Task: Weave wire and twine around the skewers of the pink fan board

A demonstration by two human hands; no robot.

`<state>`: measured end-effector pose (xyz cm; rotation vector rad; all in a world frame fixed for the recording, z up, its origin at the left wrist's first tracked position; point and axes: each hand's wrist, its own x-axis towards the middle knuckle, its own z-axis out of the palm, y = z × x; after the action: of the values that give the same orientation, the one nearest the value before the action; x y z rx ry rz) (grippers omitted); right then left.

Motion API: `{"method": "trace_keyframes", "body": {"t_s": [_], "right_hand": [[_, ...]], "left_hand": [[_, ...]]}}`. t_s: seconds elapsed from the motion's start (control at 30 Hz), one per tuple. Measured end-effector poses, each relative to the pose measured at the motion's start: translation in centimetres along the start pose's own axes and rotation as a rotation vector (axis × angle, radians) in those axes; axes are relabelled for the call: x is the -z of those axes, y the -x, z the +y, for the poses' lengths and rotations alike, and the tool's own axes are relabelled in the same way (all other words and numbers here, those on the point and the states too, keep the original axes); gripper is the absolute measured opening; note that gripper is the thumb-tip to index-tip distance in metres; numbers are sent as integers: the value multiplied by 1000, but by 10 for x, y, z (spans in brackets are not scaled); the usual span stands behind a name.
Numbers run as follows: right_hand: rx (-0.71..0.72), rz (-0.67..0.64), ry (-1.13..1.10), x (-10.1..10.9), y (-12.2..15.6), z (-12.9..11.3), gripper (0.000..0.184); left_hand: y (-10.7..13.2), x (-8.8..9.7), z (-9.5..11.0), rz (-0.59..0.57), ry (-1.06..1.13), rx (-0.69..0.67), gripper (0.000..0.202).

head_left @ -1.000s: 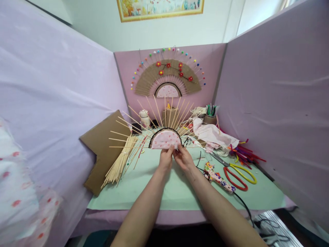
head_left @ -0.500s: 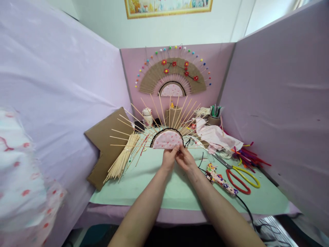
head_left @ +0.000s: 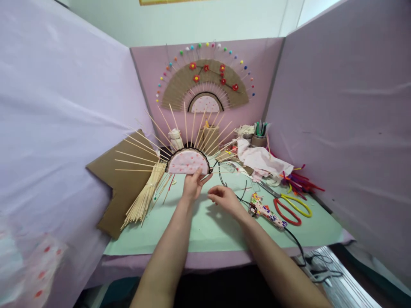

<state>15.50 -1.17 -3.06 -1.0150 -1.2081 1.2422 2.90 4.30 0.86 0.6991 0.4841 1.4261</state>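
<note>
My left hand (head_left: 192, 185) grips the lower edge of a half-round fan base (head_left: 188, 162), its thumb on the front. Pink spotted cloth covers the base, and a black braided trim runs along its curve. Thin wooden sticks (head_left: 194, 129) fan out from behind it on all sides. Off to the right, apart from the base, my right hand (head_left: 223, 197) hovers over the table with fingers curled and thumb near the fingertips; I make out nothing in it. A flower-patterned glue gun (head_left: 268, 215) lies right of that hand, with black cord (head_left: 245, 201) beside it.
A finished fan (head_left: 205, 70) hangs on the pink back panel. Left lie a bundle of sticks (head_left: 144, 194) and brown cardboard (head_left: 112, 179). At right are scissors (head_left: 287, 218), pink cloth (head_left: 263, 156) and fuzzy stems (head_left: 302, 183). Behind stand a bottle (head_left: 175, 139) and twine roll (head_left: 210, 136).
My right hand has let go of the fan base and drawn back toward the right. My left hand alone keeps hold of it. The camera view has shifted.
</note>
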Motion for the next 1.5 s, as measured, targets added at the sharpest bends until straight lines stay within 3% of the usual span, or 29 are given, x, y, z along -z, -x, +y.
{"method": "trace_keyframes", "body": {"t_s": [0.1, 0.17, 0.23, 0.27, 0.3, 0.37, 0.47, 0.57, 0.7, 0.8, 0.93, 1.13, 1.27, 1.5], "right_hand": [[130, 64, 371, 20, 16, -6, 12], [250, 293, 511, 35, 17, -12, 17], [341, 519, 523, 47, 12, -24, 32], [374, 570, 488, 52, 8, -31, 42], [397, 557, 433, 54, 5, -40, 51], [391, 371, 277, 54, 0, -58, 60], [180, -39, 58, 53, 4, -83, 39], [33, -169, -39, 63, 16, -97, 28], [39, -87, -70, 88, 33, -107, 32], [37, 24, -69, 98, 40, -106, 30], [78, 161, -62, 93, 37, -87, 29], [196, 379, 72, 76, 9, -47, 24], [245, 395, 101, 69, -1, -39, 27], [121, 412, 149, 66, 10, -49, 24]], "left_hand": [[1, -11, 15, -36, -16, 28, 24], [4, -22, 25, -61, -27, 42, 23], [8, -35, 36, -95, -42, 76, 19], [10, -41, 40, -109, -49, 94, 18], [13, -48, 45, -114, -60, 114, 16], [19, -59, 52, -116, -84, 159, 11], [28, -70, 62, -92, -112, 231, 12], [36, -68, 72, -61, -135, 304, 17], [43, -52, 78, -86, -181, 429, 18], [48, -42, 71, -137, -182, 490, 23], [51, -33, 48, -204, -98, 611, 24], [55, -31, 9, -381, 20, 828, 28], [60, -29, -1, -405, 87, 855, 24], [59, -11, 3, -412, 7, 785, 25]]}}
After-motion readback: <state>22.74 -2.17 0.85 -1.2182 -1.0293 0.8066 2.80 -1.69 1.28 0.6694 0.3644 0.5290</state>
